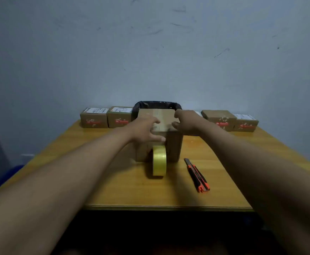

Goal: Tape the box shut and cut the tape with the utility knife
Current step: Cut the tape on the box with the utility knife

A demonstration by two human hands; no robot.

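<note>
Lying nearest on the table (113, 190), the utility knife (197, 175) and upright tape roll (159, 161) are sitting untouched. Both hands — left hand (146, 129), right hand (186, 123) — are pressing open-fingered on the box (174, 144), gripping nothing.

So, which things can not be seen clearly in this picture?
Head view:
- Box top seam: partly covered by left hand and right hand.
- Tape roll: whether its strip is attached to the box, unclear.
- Utility knife blade: too small.
- Small boxes' labels: blurred.
</note>
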